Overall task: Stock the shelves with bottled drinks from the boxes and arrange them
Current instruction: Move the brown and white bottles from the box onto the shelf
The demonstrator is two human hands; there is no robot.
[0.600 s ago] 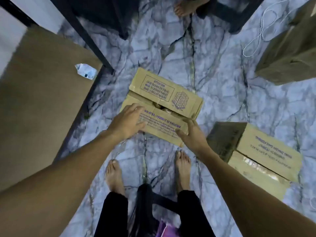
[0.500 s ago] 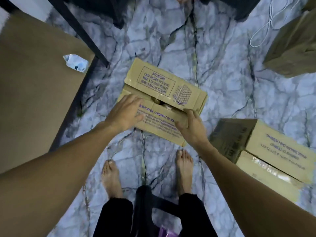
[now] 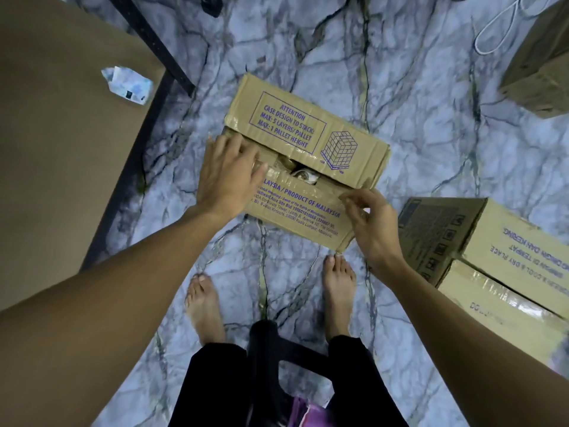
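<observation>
— What can't be made out?

— The inside of the cardboard box (image 3: 308,140), mostly. Its two top flaps are parted by a narrow dark gap. Something round and pale (image 3: 304,177) sits in it, perhaps a bottle top; too little shows to be sure. At 4 o'clock a second box (image 3: 505,251) runs off the frame edge, and at 2 o'clock a third box (image 3: 542,66) is cut off at the corner. A white cord (image 3: 492,35) loops out of the top at 1 o'clock.

— Where is the parted box?

— In the centre of the view, on the floor (image 3: 425,143), at 12 o'clock from the bare feet (image 3: 203,306) and turned slantwise.

— And the hands?

— The left hand (image 3: 228,177) lies flat on the near flap (image 3: 295,208) at its 9 o'clock end. Its fingers (image 3: 243,149) are straight and spread, gripping nothing. The right hand (image 3: 372,223) is at the flap's 3 o'clock end, fingers curled, with thumb and forefinger pinching the flap's edge.

— Materials?

— The boxes are brown corrugated card, creased, with purple print and glossy tape along the flap edges. The floor is blue-grey with a marble pattern and dark veins. At 9 o'clock a smooth, matt brown board (image 3: 61,155) is edged by a black metal frame (image 3: 147,38). A crumpled pale scrap (image 3: 127,84) lies on the board.
</observation>
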